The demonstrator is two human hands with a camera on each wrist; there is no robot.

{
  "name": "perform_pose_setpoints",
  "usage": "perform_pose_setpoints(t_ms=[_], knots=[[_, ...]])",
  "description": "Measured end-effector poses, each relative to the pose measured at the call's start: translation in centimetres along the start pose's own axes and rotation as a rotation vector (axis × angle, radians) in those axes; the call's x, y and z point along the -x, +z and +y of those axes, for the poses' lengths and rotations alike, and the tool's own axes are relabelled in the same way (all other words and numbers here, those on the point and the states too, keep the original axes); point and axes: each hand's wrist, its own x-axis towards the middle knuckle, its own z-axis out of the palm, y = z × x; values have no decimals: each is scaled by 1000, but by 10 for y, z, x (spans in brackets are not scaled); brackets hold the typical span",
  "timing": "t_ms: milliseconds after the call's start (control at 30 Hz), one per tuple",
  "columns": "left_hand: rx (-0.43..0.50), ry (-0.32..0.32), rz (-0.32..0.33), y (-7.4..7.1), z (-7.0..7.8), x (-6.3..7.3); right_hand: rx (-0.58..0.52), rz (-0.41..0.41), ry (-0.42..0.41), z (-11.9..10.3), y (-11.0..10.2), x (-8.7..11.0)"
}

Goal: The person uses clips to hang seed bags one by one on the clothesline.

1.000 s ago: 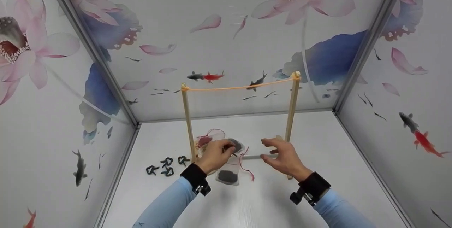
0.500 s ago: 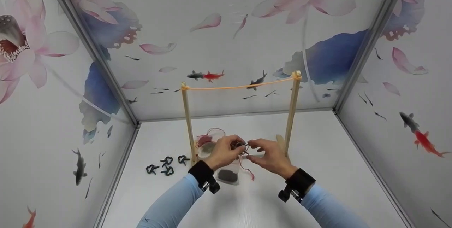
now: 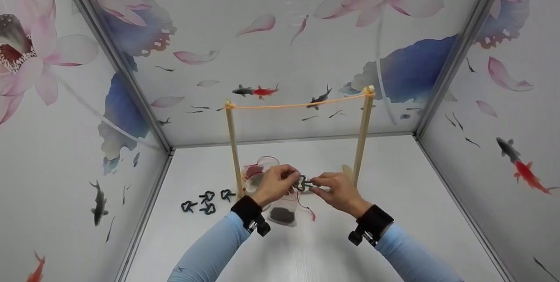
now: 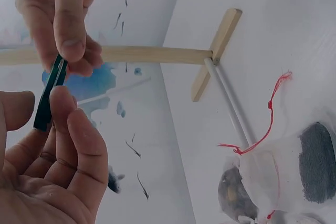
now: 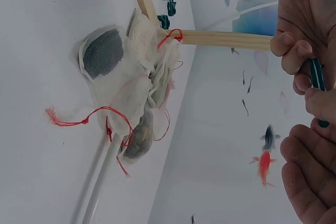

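Observation:
In front of me, a dark green clip (image 3: 302, 183) with a looped outline is held in the air between both hands. My left hand (image 3: 276, 184) pinches its left side between thumb and fingers. At its other end, the right hand's (image 3: 341, 191) thumb and fingertips pinch the prongs. Seen edge-on in the left wrist view, the clip (image 4: 46, 100) looks like a narrow bar. Below the hands lies a gauzy drawstring bag (image 3: 282, 214) with dark contents and a red cord. More bags, one holding something red (image 3: 253, 171), are partly hidden behind the left hand.
Two wooden posts (image 3: 362, 142) carry an orange cord (image 3: 280, 107) beyond the hands. White rods (image 4: 231, 98) run low between their wooden feet (image 4: 226, 35). Several similar green clips (image 3: 210, 208) lie left of the left post. Patterned walls enclose the white tabletop (image 3: 393, 238).
My right hand has moved left to meet the left hand and now pinches the clip too. The clip, mostly covered before, now shows between the hands. Bags and loose clips have stayed put.

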Motion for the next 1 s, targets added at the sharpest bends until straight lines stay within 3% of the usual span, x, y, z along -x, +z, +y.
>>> perform_pose_setpoints(t_ms=[133, 367, 500, 667, 833, 933, 1000], knots=[[-41, -43, 70, -13, -10, 1, -2, 10, -9, 5, -4, 5], [-359, -61, 239, -35, -45, 6, 65, 43, -58, 15, -10, 15], [-506, -140, 291, -47, -69, 14, 87, 37, -50, 19, -12, 23], [-592, -230, 302, -55, -94, 21, 81, 15, 1, 22, -15, 29], [-652, -274, 259, -48, -114, 25, 79, -27, 41, 23, -17, 34], [-750, -282, 217, -40, -123, 27, 74, -59, 62, 21, -16, 35], [-879, -262, 172, -33, -129, 28, 68, -73, 75, 20, -16, 35]])
